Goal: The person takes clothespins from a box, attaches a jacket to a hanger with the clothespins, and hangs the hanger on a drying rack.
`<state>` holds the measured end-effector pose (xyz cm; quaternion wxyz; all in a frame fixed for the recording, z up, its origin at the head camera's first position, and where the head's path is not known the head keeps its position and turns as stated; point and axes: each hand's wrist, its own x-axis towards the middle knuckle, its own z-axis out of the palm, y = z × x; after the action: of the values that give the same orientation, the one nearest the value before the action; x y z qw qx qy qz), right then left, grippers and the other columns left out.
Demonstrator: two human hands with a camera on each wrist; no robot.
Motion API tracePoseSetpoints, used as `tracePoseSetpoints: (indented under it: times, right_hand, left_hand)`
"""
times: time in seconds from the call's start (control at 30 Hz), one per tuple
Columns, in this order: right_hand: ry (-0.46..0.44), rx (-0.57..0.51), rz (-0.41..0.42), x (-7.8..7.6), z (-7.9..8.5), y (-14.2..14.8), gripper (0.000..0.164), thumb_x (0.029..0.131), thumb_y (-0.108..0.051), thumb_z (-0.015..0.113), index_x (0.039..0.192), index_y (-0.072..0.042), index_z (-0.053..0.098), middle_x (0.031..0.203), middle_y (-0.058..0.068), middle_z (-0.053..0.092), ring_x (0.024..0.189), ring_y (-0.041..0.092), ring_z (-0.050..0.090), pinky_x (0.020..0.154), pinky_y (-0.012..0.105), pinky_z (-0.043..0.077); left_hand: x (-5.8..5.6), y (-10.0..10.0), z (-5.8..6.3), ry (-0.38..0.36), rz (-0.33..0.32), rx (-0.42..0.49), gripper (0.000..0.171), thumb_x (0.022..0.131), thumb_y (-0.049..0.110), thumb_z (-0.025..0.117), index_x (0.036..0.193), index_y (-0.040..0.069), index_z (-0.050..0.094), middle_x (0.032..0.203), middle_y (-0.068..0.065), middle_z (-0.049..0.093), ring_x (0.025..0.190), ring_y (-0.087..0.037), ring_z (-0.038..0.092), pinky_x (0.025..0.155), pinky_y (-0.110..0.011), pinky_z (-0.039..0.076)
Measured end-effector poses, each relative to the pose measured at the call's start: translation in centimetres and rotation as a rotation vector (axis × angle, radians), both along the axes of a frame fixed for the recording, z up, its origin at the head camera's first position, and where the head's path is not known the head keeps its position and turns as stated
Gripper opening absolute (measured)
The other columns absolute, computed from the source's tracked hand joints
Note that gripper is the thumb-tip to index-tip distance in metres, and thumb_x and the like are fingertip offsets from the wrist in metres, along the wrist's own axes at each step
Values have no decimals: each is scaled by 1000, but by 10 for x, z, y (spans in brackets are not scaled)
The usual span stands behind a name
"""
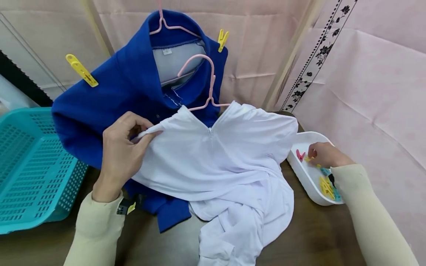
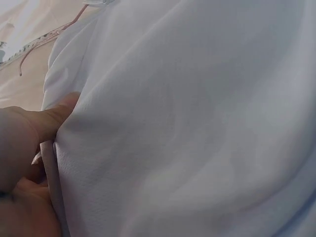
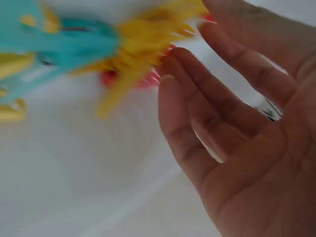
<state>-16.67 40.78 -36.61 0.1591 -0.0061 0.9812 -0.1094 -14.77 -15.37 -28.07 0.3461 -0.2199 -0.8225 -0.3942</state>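
My left hand [image 1: 121,147] pinches the shoulder edge of a white shirt [image 1: 203,159] between thumb and fingers; the left wrist view shows the thumb pressing on the white cloth [image 2: 173,123]. The shirt has a zip at its neck and a pink hanger [image 1: 211,83] in its collar. My right hand [image 1: 324,155] reaches into a white tray [image 1: 301,181] of clothespins. In the right wrist view its loosely bent fingers are at a blurred cluster of yellow clothespins [image 3: 143,39], with teal clothespins [image 3: 74,44] beside them. No clothespin shows firmly gripped.
Behind the white shirt hangs a blue shirt [image 1: 123,81] on another hanger, with a yellow clothespin [image 1: 81,70] on its left shoulder and another yellow clothespin [image 1: 223,40] on the right. A teal basket [image 1: 63,195] stands at the left on the dark table [image 1: 313,236].
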Motion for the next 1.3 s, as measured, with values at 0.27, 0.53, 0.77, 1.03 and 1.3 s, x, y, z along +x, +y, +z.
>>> tracePoseSetpoints:
  times: [0.27,0.53,0.77,1.03,1.3]
  right_hand:
    - [72,3,24,2,-6,-3,26,90,-10,70,111,4,63,90,19,63,78,29,57,72,42,49]
    - [674,-264,-139,32,58,-57,26,99,-5,61,120,10,63,104,23,68,89,23,62,79,23,49]
    - [1078,-1013,19,45,99,-126,22,88,17,66,109,18,63,102,4,72,92,11,72,89,17,56]
    - [1039,-1243,173,26,93,-147,16,86,20,66,101,23,62,97,11,76,86,16,75,78,19,56]
    - [837,-1092,86,26,86,-133,44,88,11,71,131,2,66,113,-3,75,99,8,71,87,13,53]
  left_hand:
    - [-2,1,-2,25,-6,37,14,83,0,82,86,-1,68,84,-12,67,76,-12,53,69,-10,40]
    - [-2,1,0,29,-5,25,14,84,1,81,87,-1,68,86,-13,67,77,-13,53,70,-11,40]
    - [-2,-1,1,38,-15,27,14,84,0,81,86,-2,67,86,-13,67,77,-13,54,69,-11,40]
    - [-1,-1,1,59,-32,57,14,82,-2,82,85,-3,68,85,-14,67,76,-13,55,66,-10,40]
    - [-2,-2,-1,70,-33,76,14,82,-4,82,84,-4,68,84,-15,68,75,-11,55,61,-13,38]
